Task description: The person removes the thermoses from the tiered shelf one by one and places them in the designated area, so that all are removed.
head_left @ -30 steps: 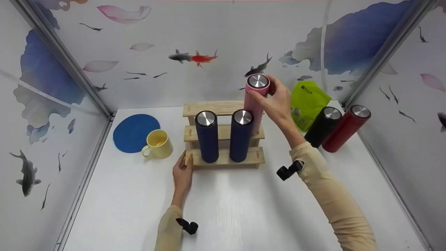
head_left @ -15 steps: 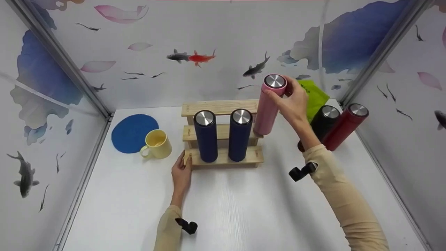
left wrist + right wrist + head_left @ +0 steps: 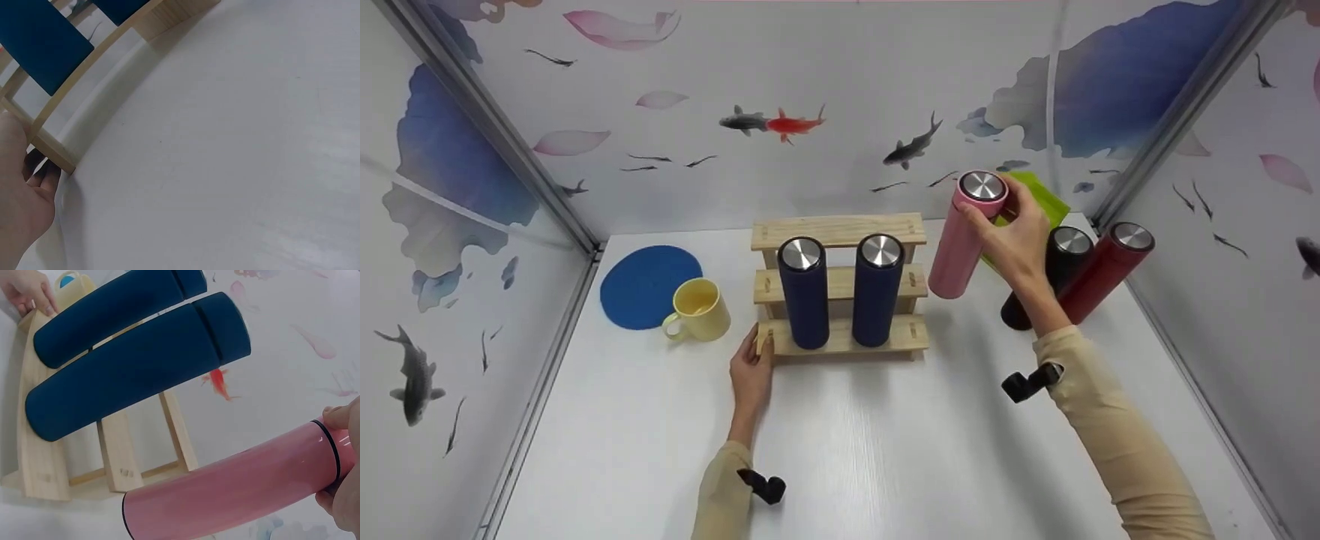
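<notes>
My right hand [image 3: 1015,232] grips a pink thermos flask [image 3: 958,247] near its silver-topped lid, just right of a three-tier wooden rack [image 3: 840,231]. In the right wrist view the pink flask [image 3: 236,486] slants across the lower part, with fingers round its lid end. Two dark blue flasks, the left one [image 3: 806,300] and the right one [image 3: 877,296], stand upright on the rack's lowest tier. At that tier's left end my left hand [image 3: 751,375] holds the wood between thumb and fingers. The left wrist view shows this hand [image 3: 28,197] at the rack's corner, its fingers partly hidden behind the wood.
A black flask [image 3: 1065,259] and a red flask [image 3: 1106,274] stand at the right, partly behind my right hand and forearm. A green packet [image 3: 1039,196] lies behind them. Left of the rack are a yellow mug [image 3: 703,311] and a round blue mat [image 3: 645,289].
My right hand has carried the pink flask rightward from behind the right blue flask, off the rack's right end. My left hand stays on the rack's lowest tier.
</notes>
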Motion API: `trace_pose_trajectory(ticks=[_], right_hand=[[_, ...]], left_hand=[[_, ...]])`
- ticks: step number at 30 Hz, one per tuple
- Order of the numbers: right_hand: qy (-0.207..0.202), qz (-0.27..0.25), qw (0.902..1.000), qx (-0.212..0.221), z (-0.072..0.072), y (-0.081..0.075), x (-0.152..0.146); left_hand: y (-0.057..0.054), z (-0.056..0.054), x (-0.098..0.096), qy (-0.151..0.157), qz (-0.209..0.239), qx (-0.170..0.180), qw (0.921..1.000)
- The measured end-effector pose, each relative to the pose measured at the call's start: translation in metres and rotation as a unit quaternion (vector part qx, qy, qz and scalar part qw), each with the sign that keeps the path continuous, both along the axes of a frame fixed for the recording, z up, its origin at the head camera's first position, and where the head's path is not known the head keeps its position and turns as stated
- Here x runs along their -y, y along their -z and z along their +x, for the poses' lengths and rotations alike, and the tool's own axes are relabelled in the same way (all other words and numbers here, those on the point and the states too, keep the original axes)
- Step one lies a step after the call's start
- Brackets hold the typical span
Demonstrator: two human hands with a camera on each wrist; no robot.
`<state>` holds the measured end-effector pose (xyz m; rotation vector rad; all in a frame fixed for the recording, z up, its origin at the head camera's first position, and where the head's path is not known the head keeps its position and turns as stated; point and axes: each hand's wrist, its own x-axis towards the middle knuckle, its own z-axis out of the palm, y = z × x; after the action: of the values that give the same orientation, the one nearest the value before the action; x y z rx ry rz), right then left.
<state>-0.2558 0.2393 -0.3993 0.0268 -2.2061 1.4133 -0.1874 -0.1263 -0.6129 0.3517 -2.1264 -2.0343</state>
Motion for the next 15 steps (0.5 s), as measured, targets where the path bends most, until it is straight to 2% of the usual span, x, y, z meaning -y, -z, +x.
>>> trace_pose_trajectory(ticks=[3,9,15], right_hand=[[0.009,-0.004,0.9999,0.000,0.001,0.006,-0.004],[0.019,-0.003,0.9998,-0.006,0.002,0.018,-0.012],[0.033,0.003,0.9994,-0.004,0.002,0.034,-0.019]], left_hand=[[-0.003,0.001,0.000,0.001,0.004,0.001,1.0000],[-0.002,0.001,0.001,-0.001,0.005,-0.001,1.0000],[0.033,-0.011,0.001,-0.016,0.007,-0.003,0.9998]])
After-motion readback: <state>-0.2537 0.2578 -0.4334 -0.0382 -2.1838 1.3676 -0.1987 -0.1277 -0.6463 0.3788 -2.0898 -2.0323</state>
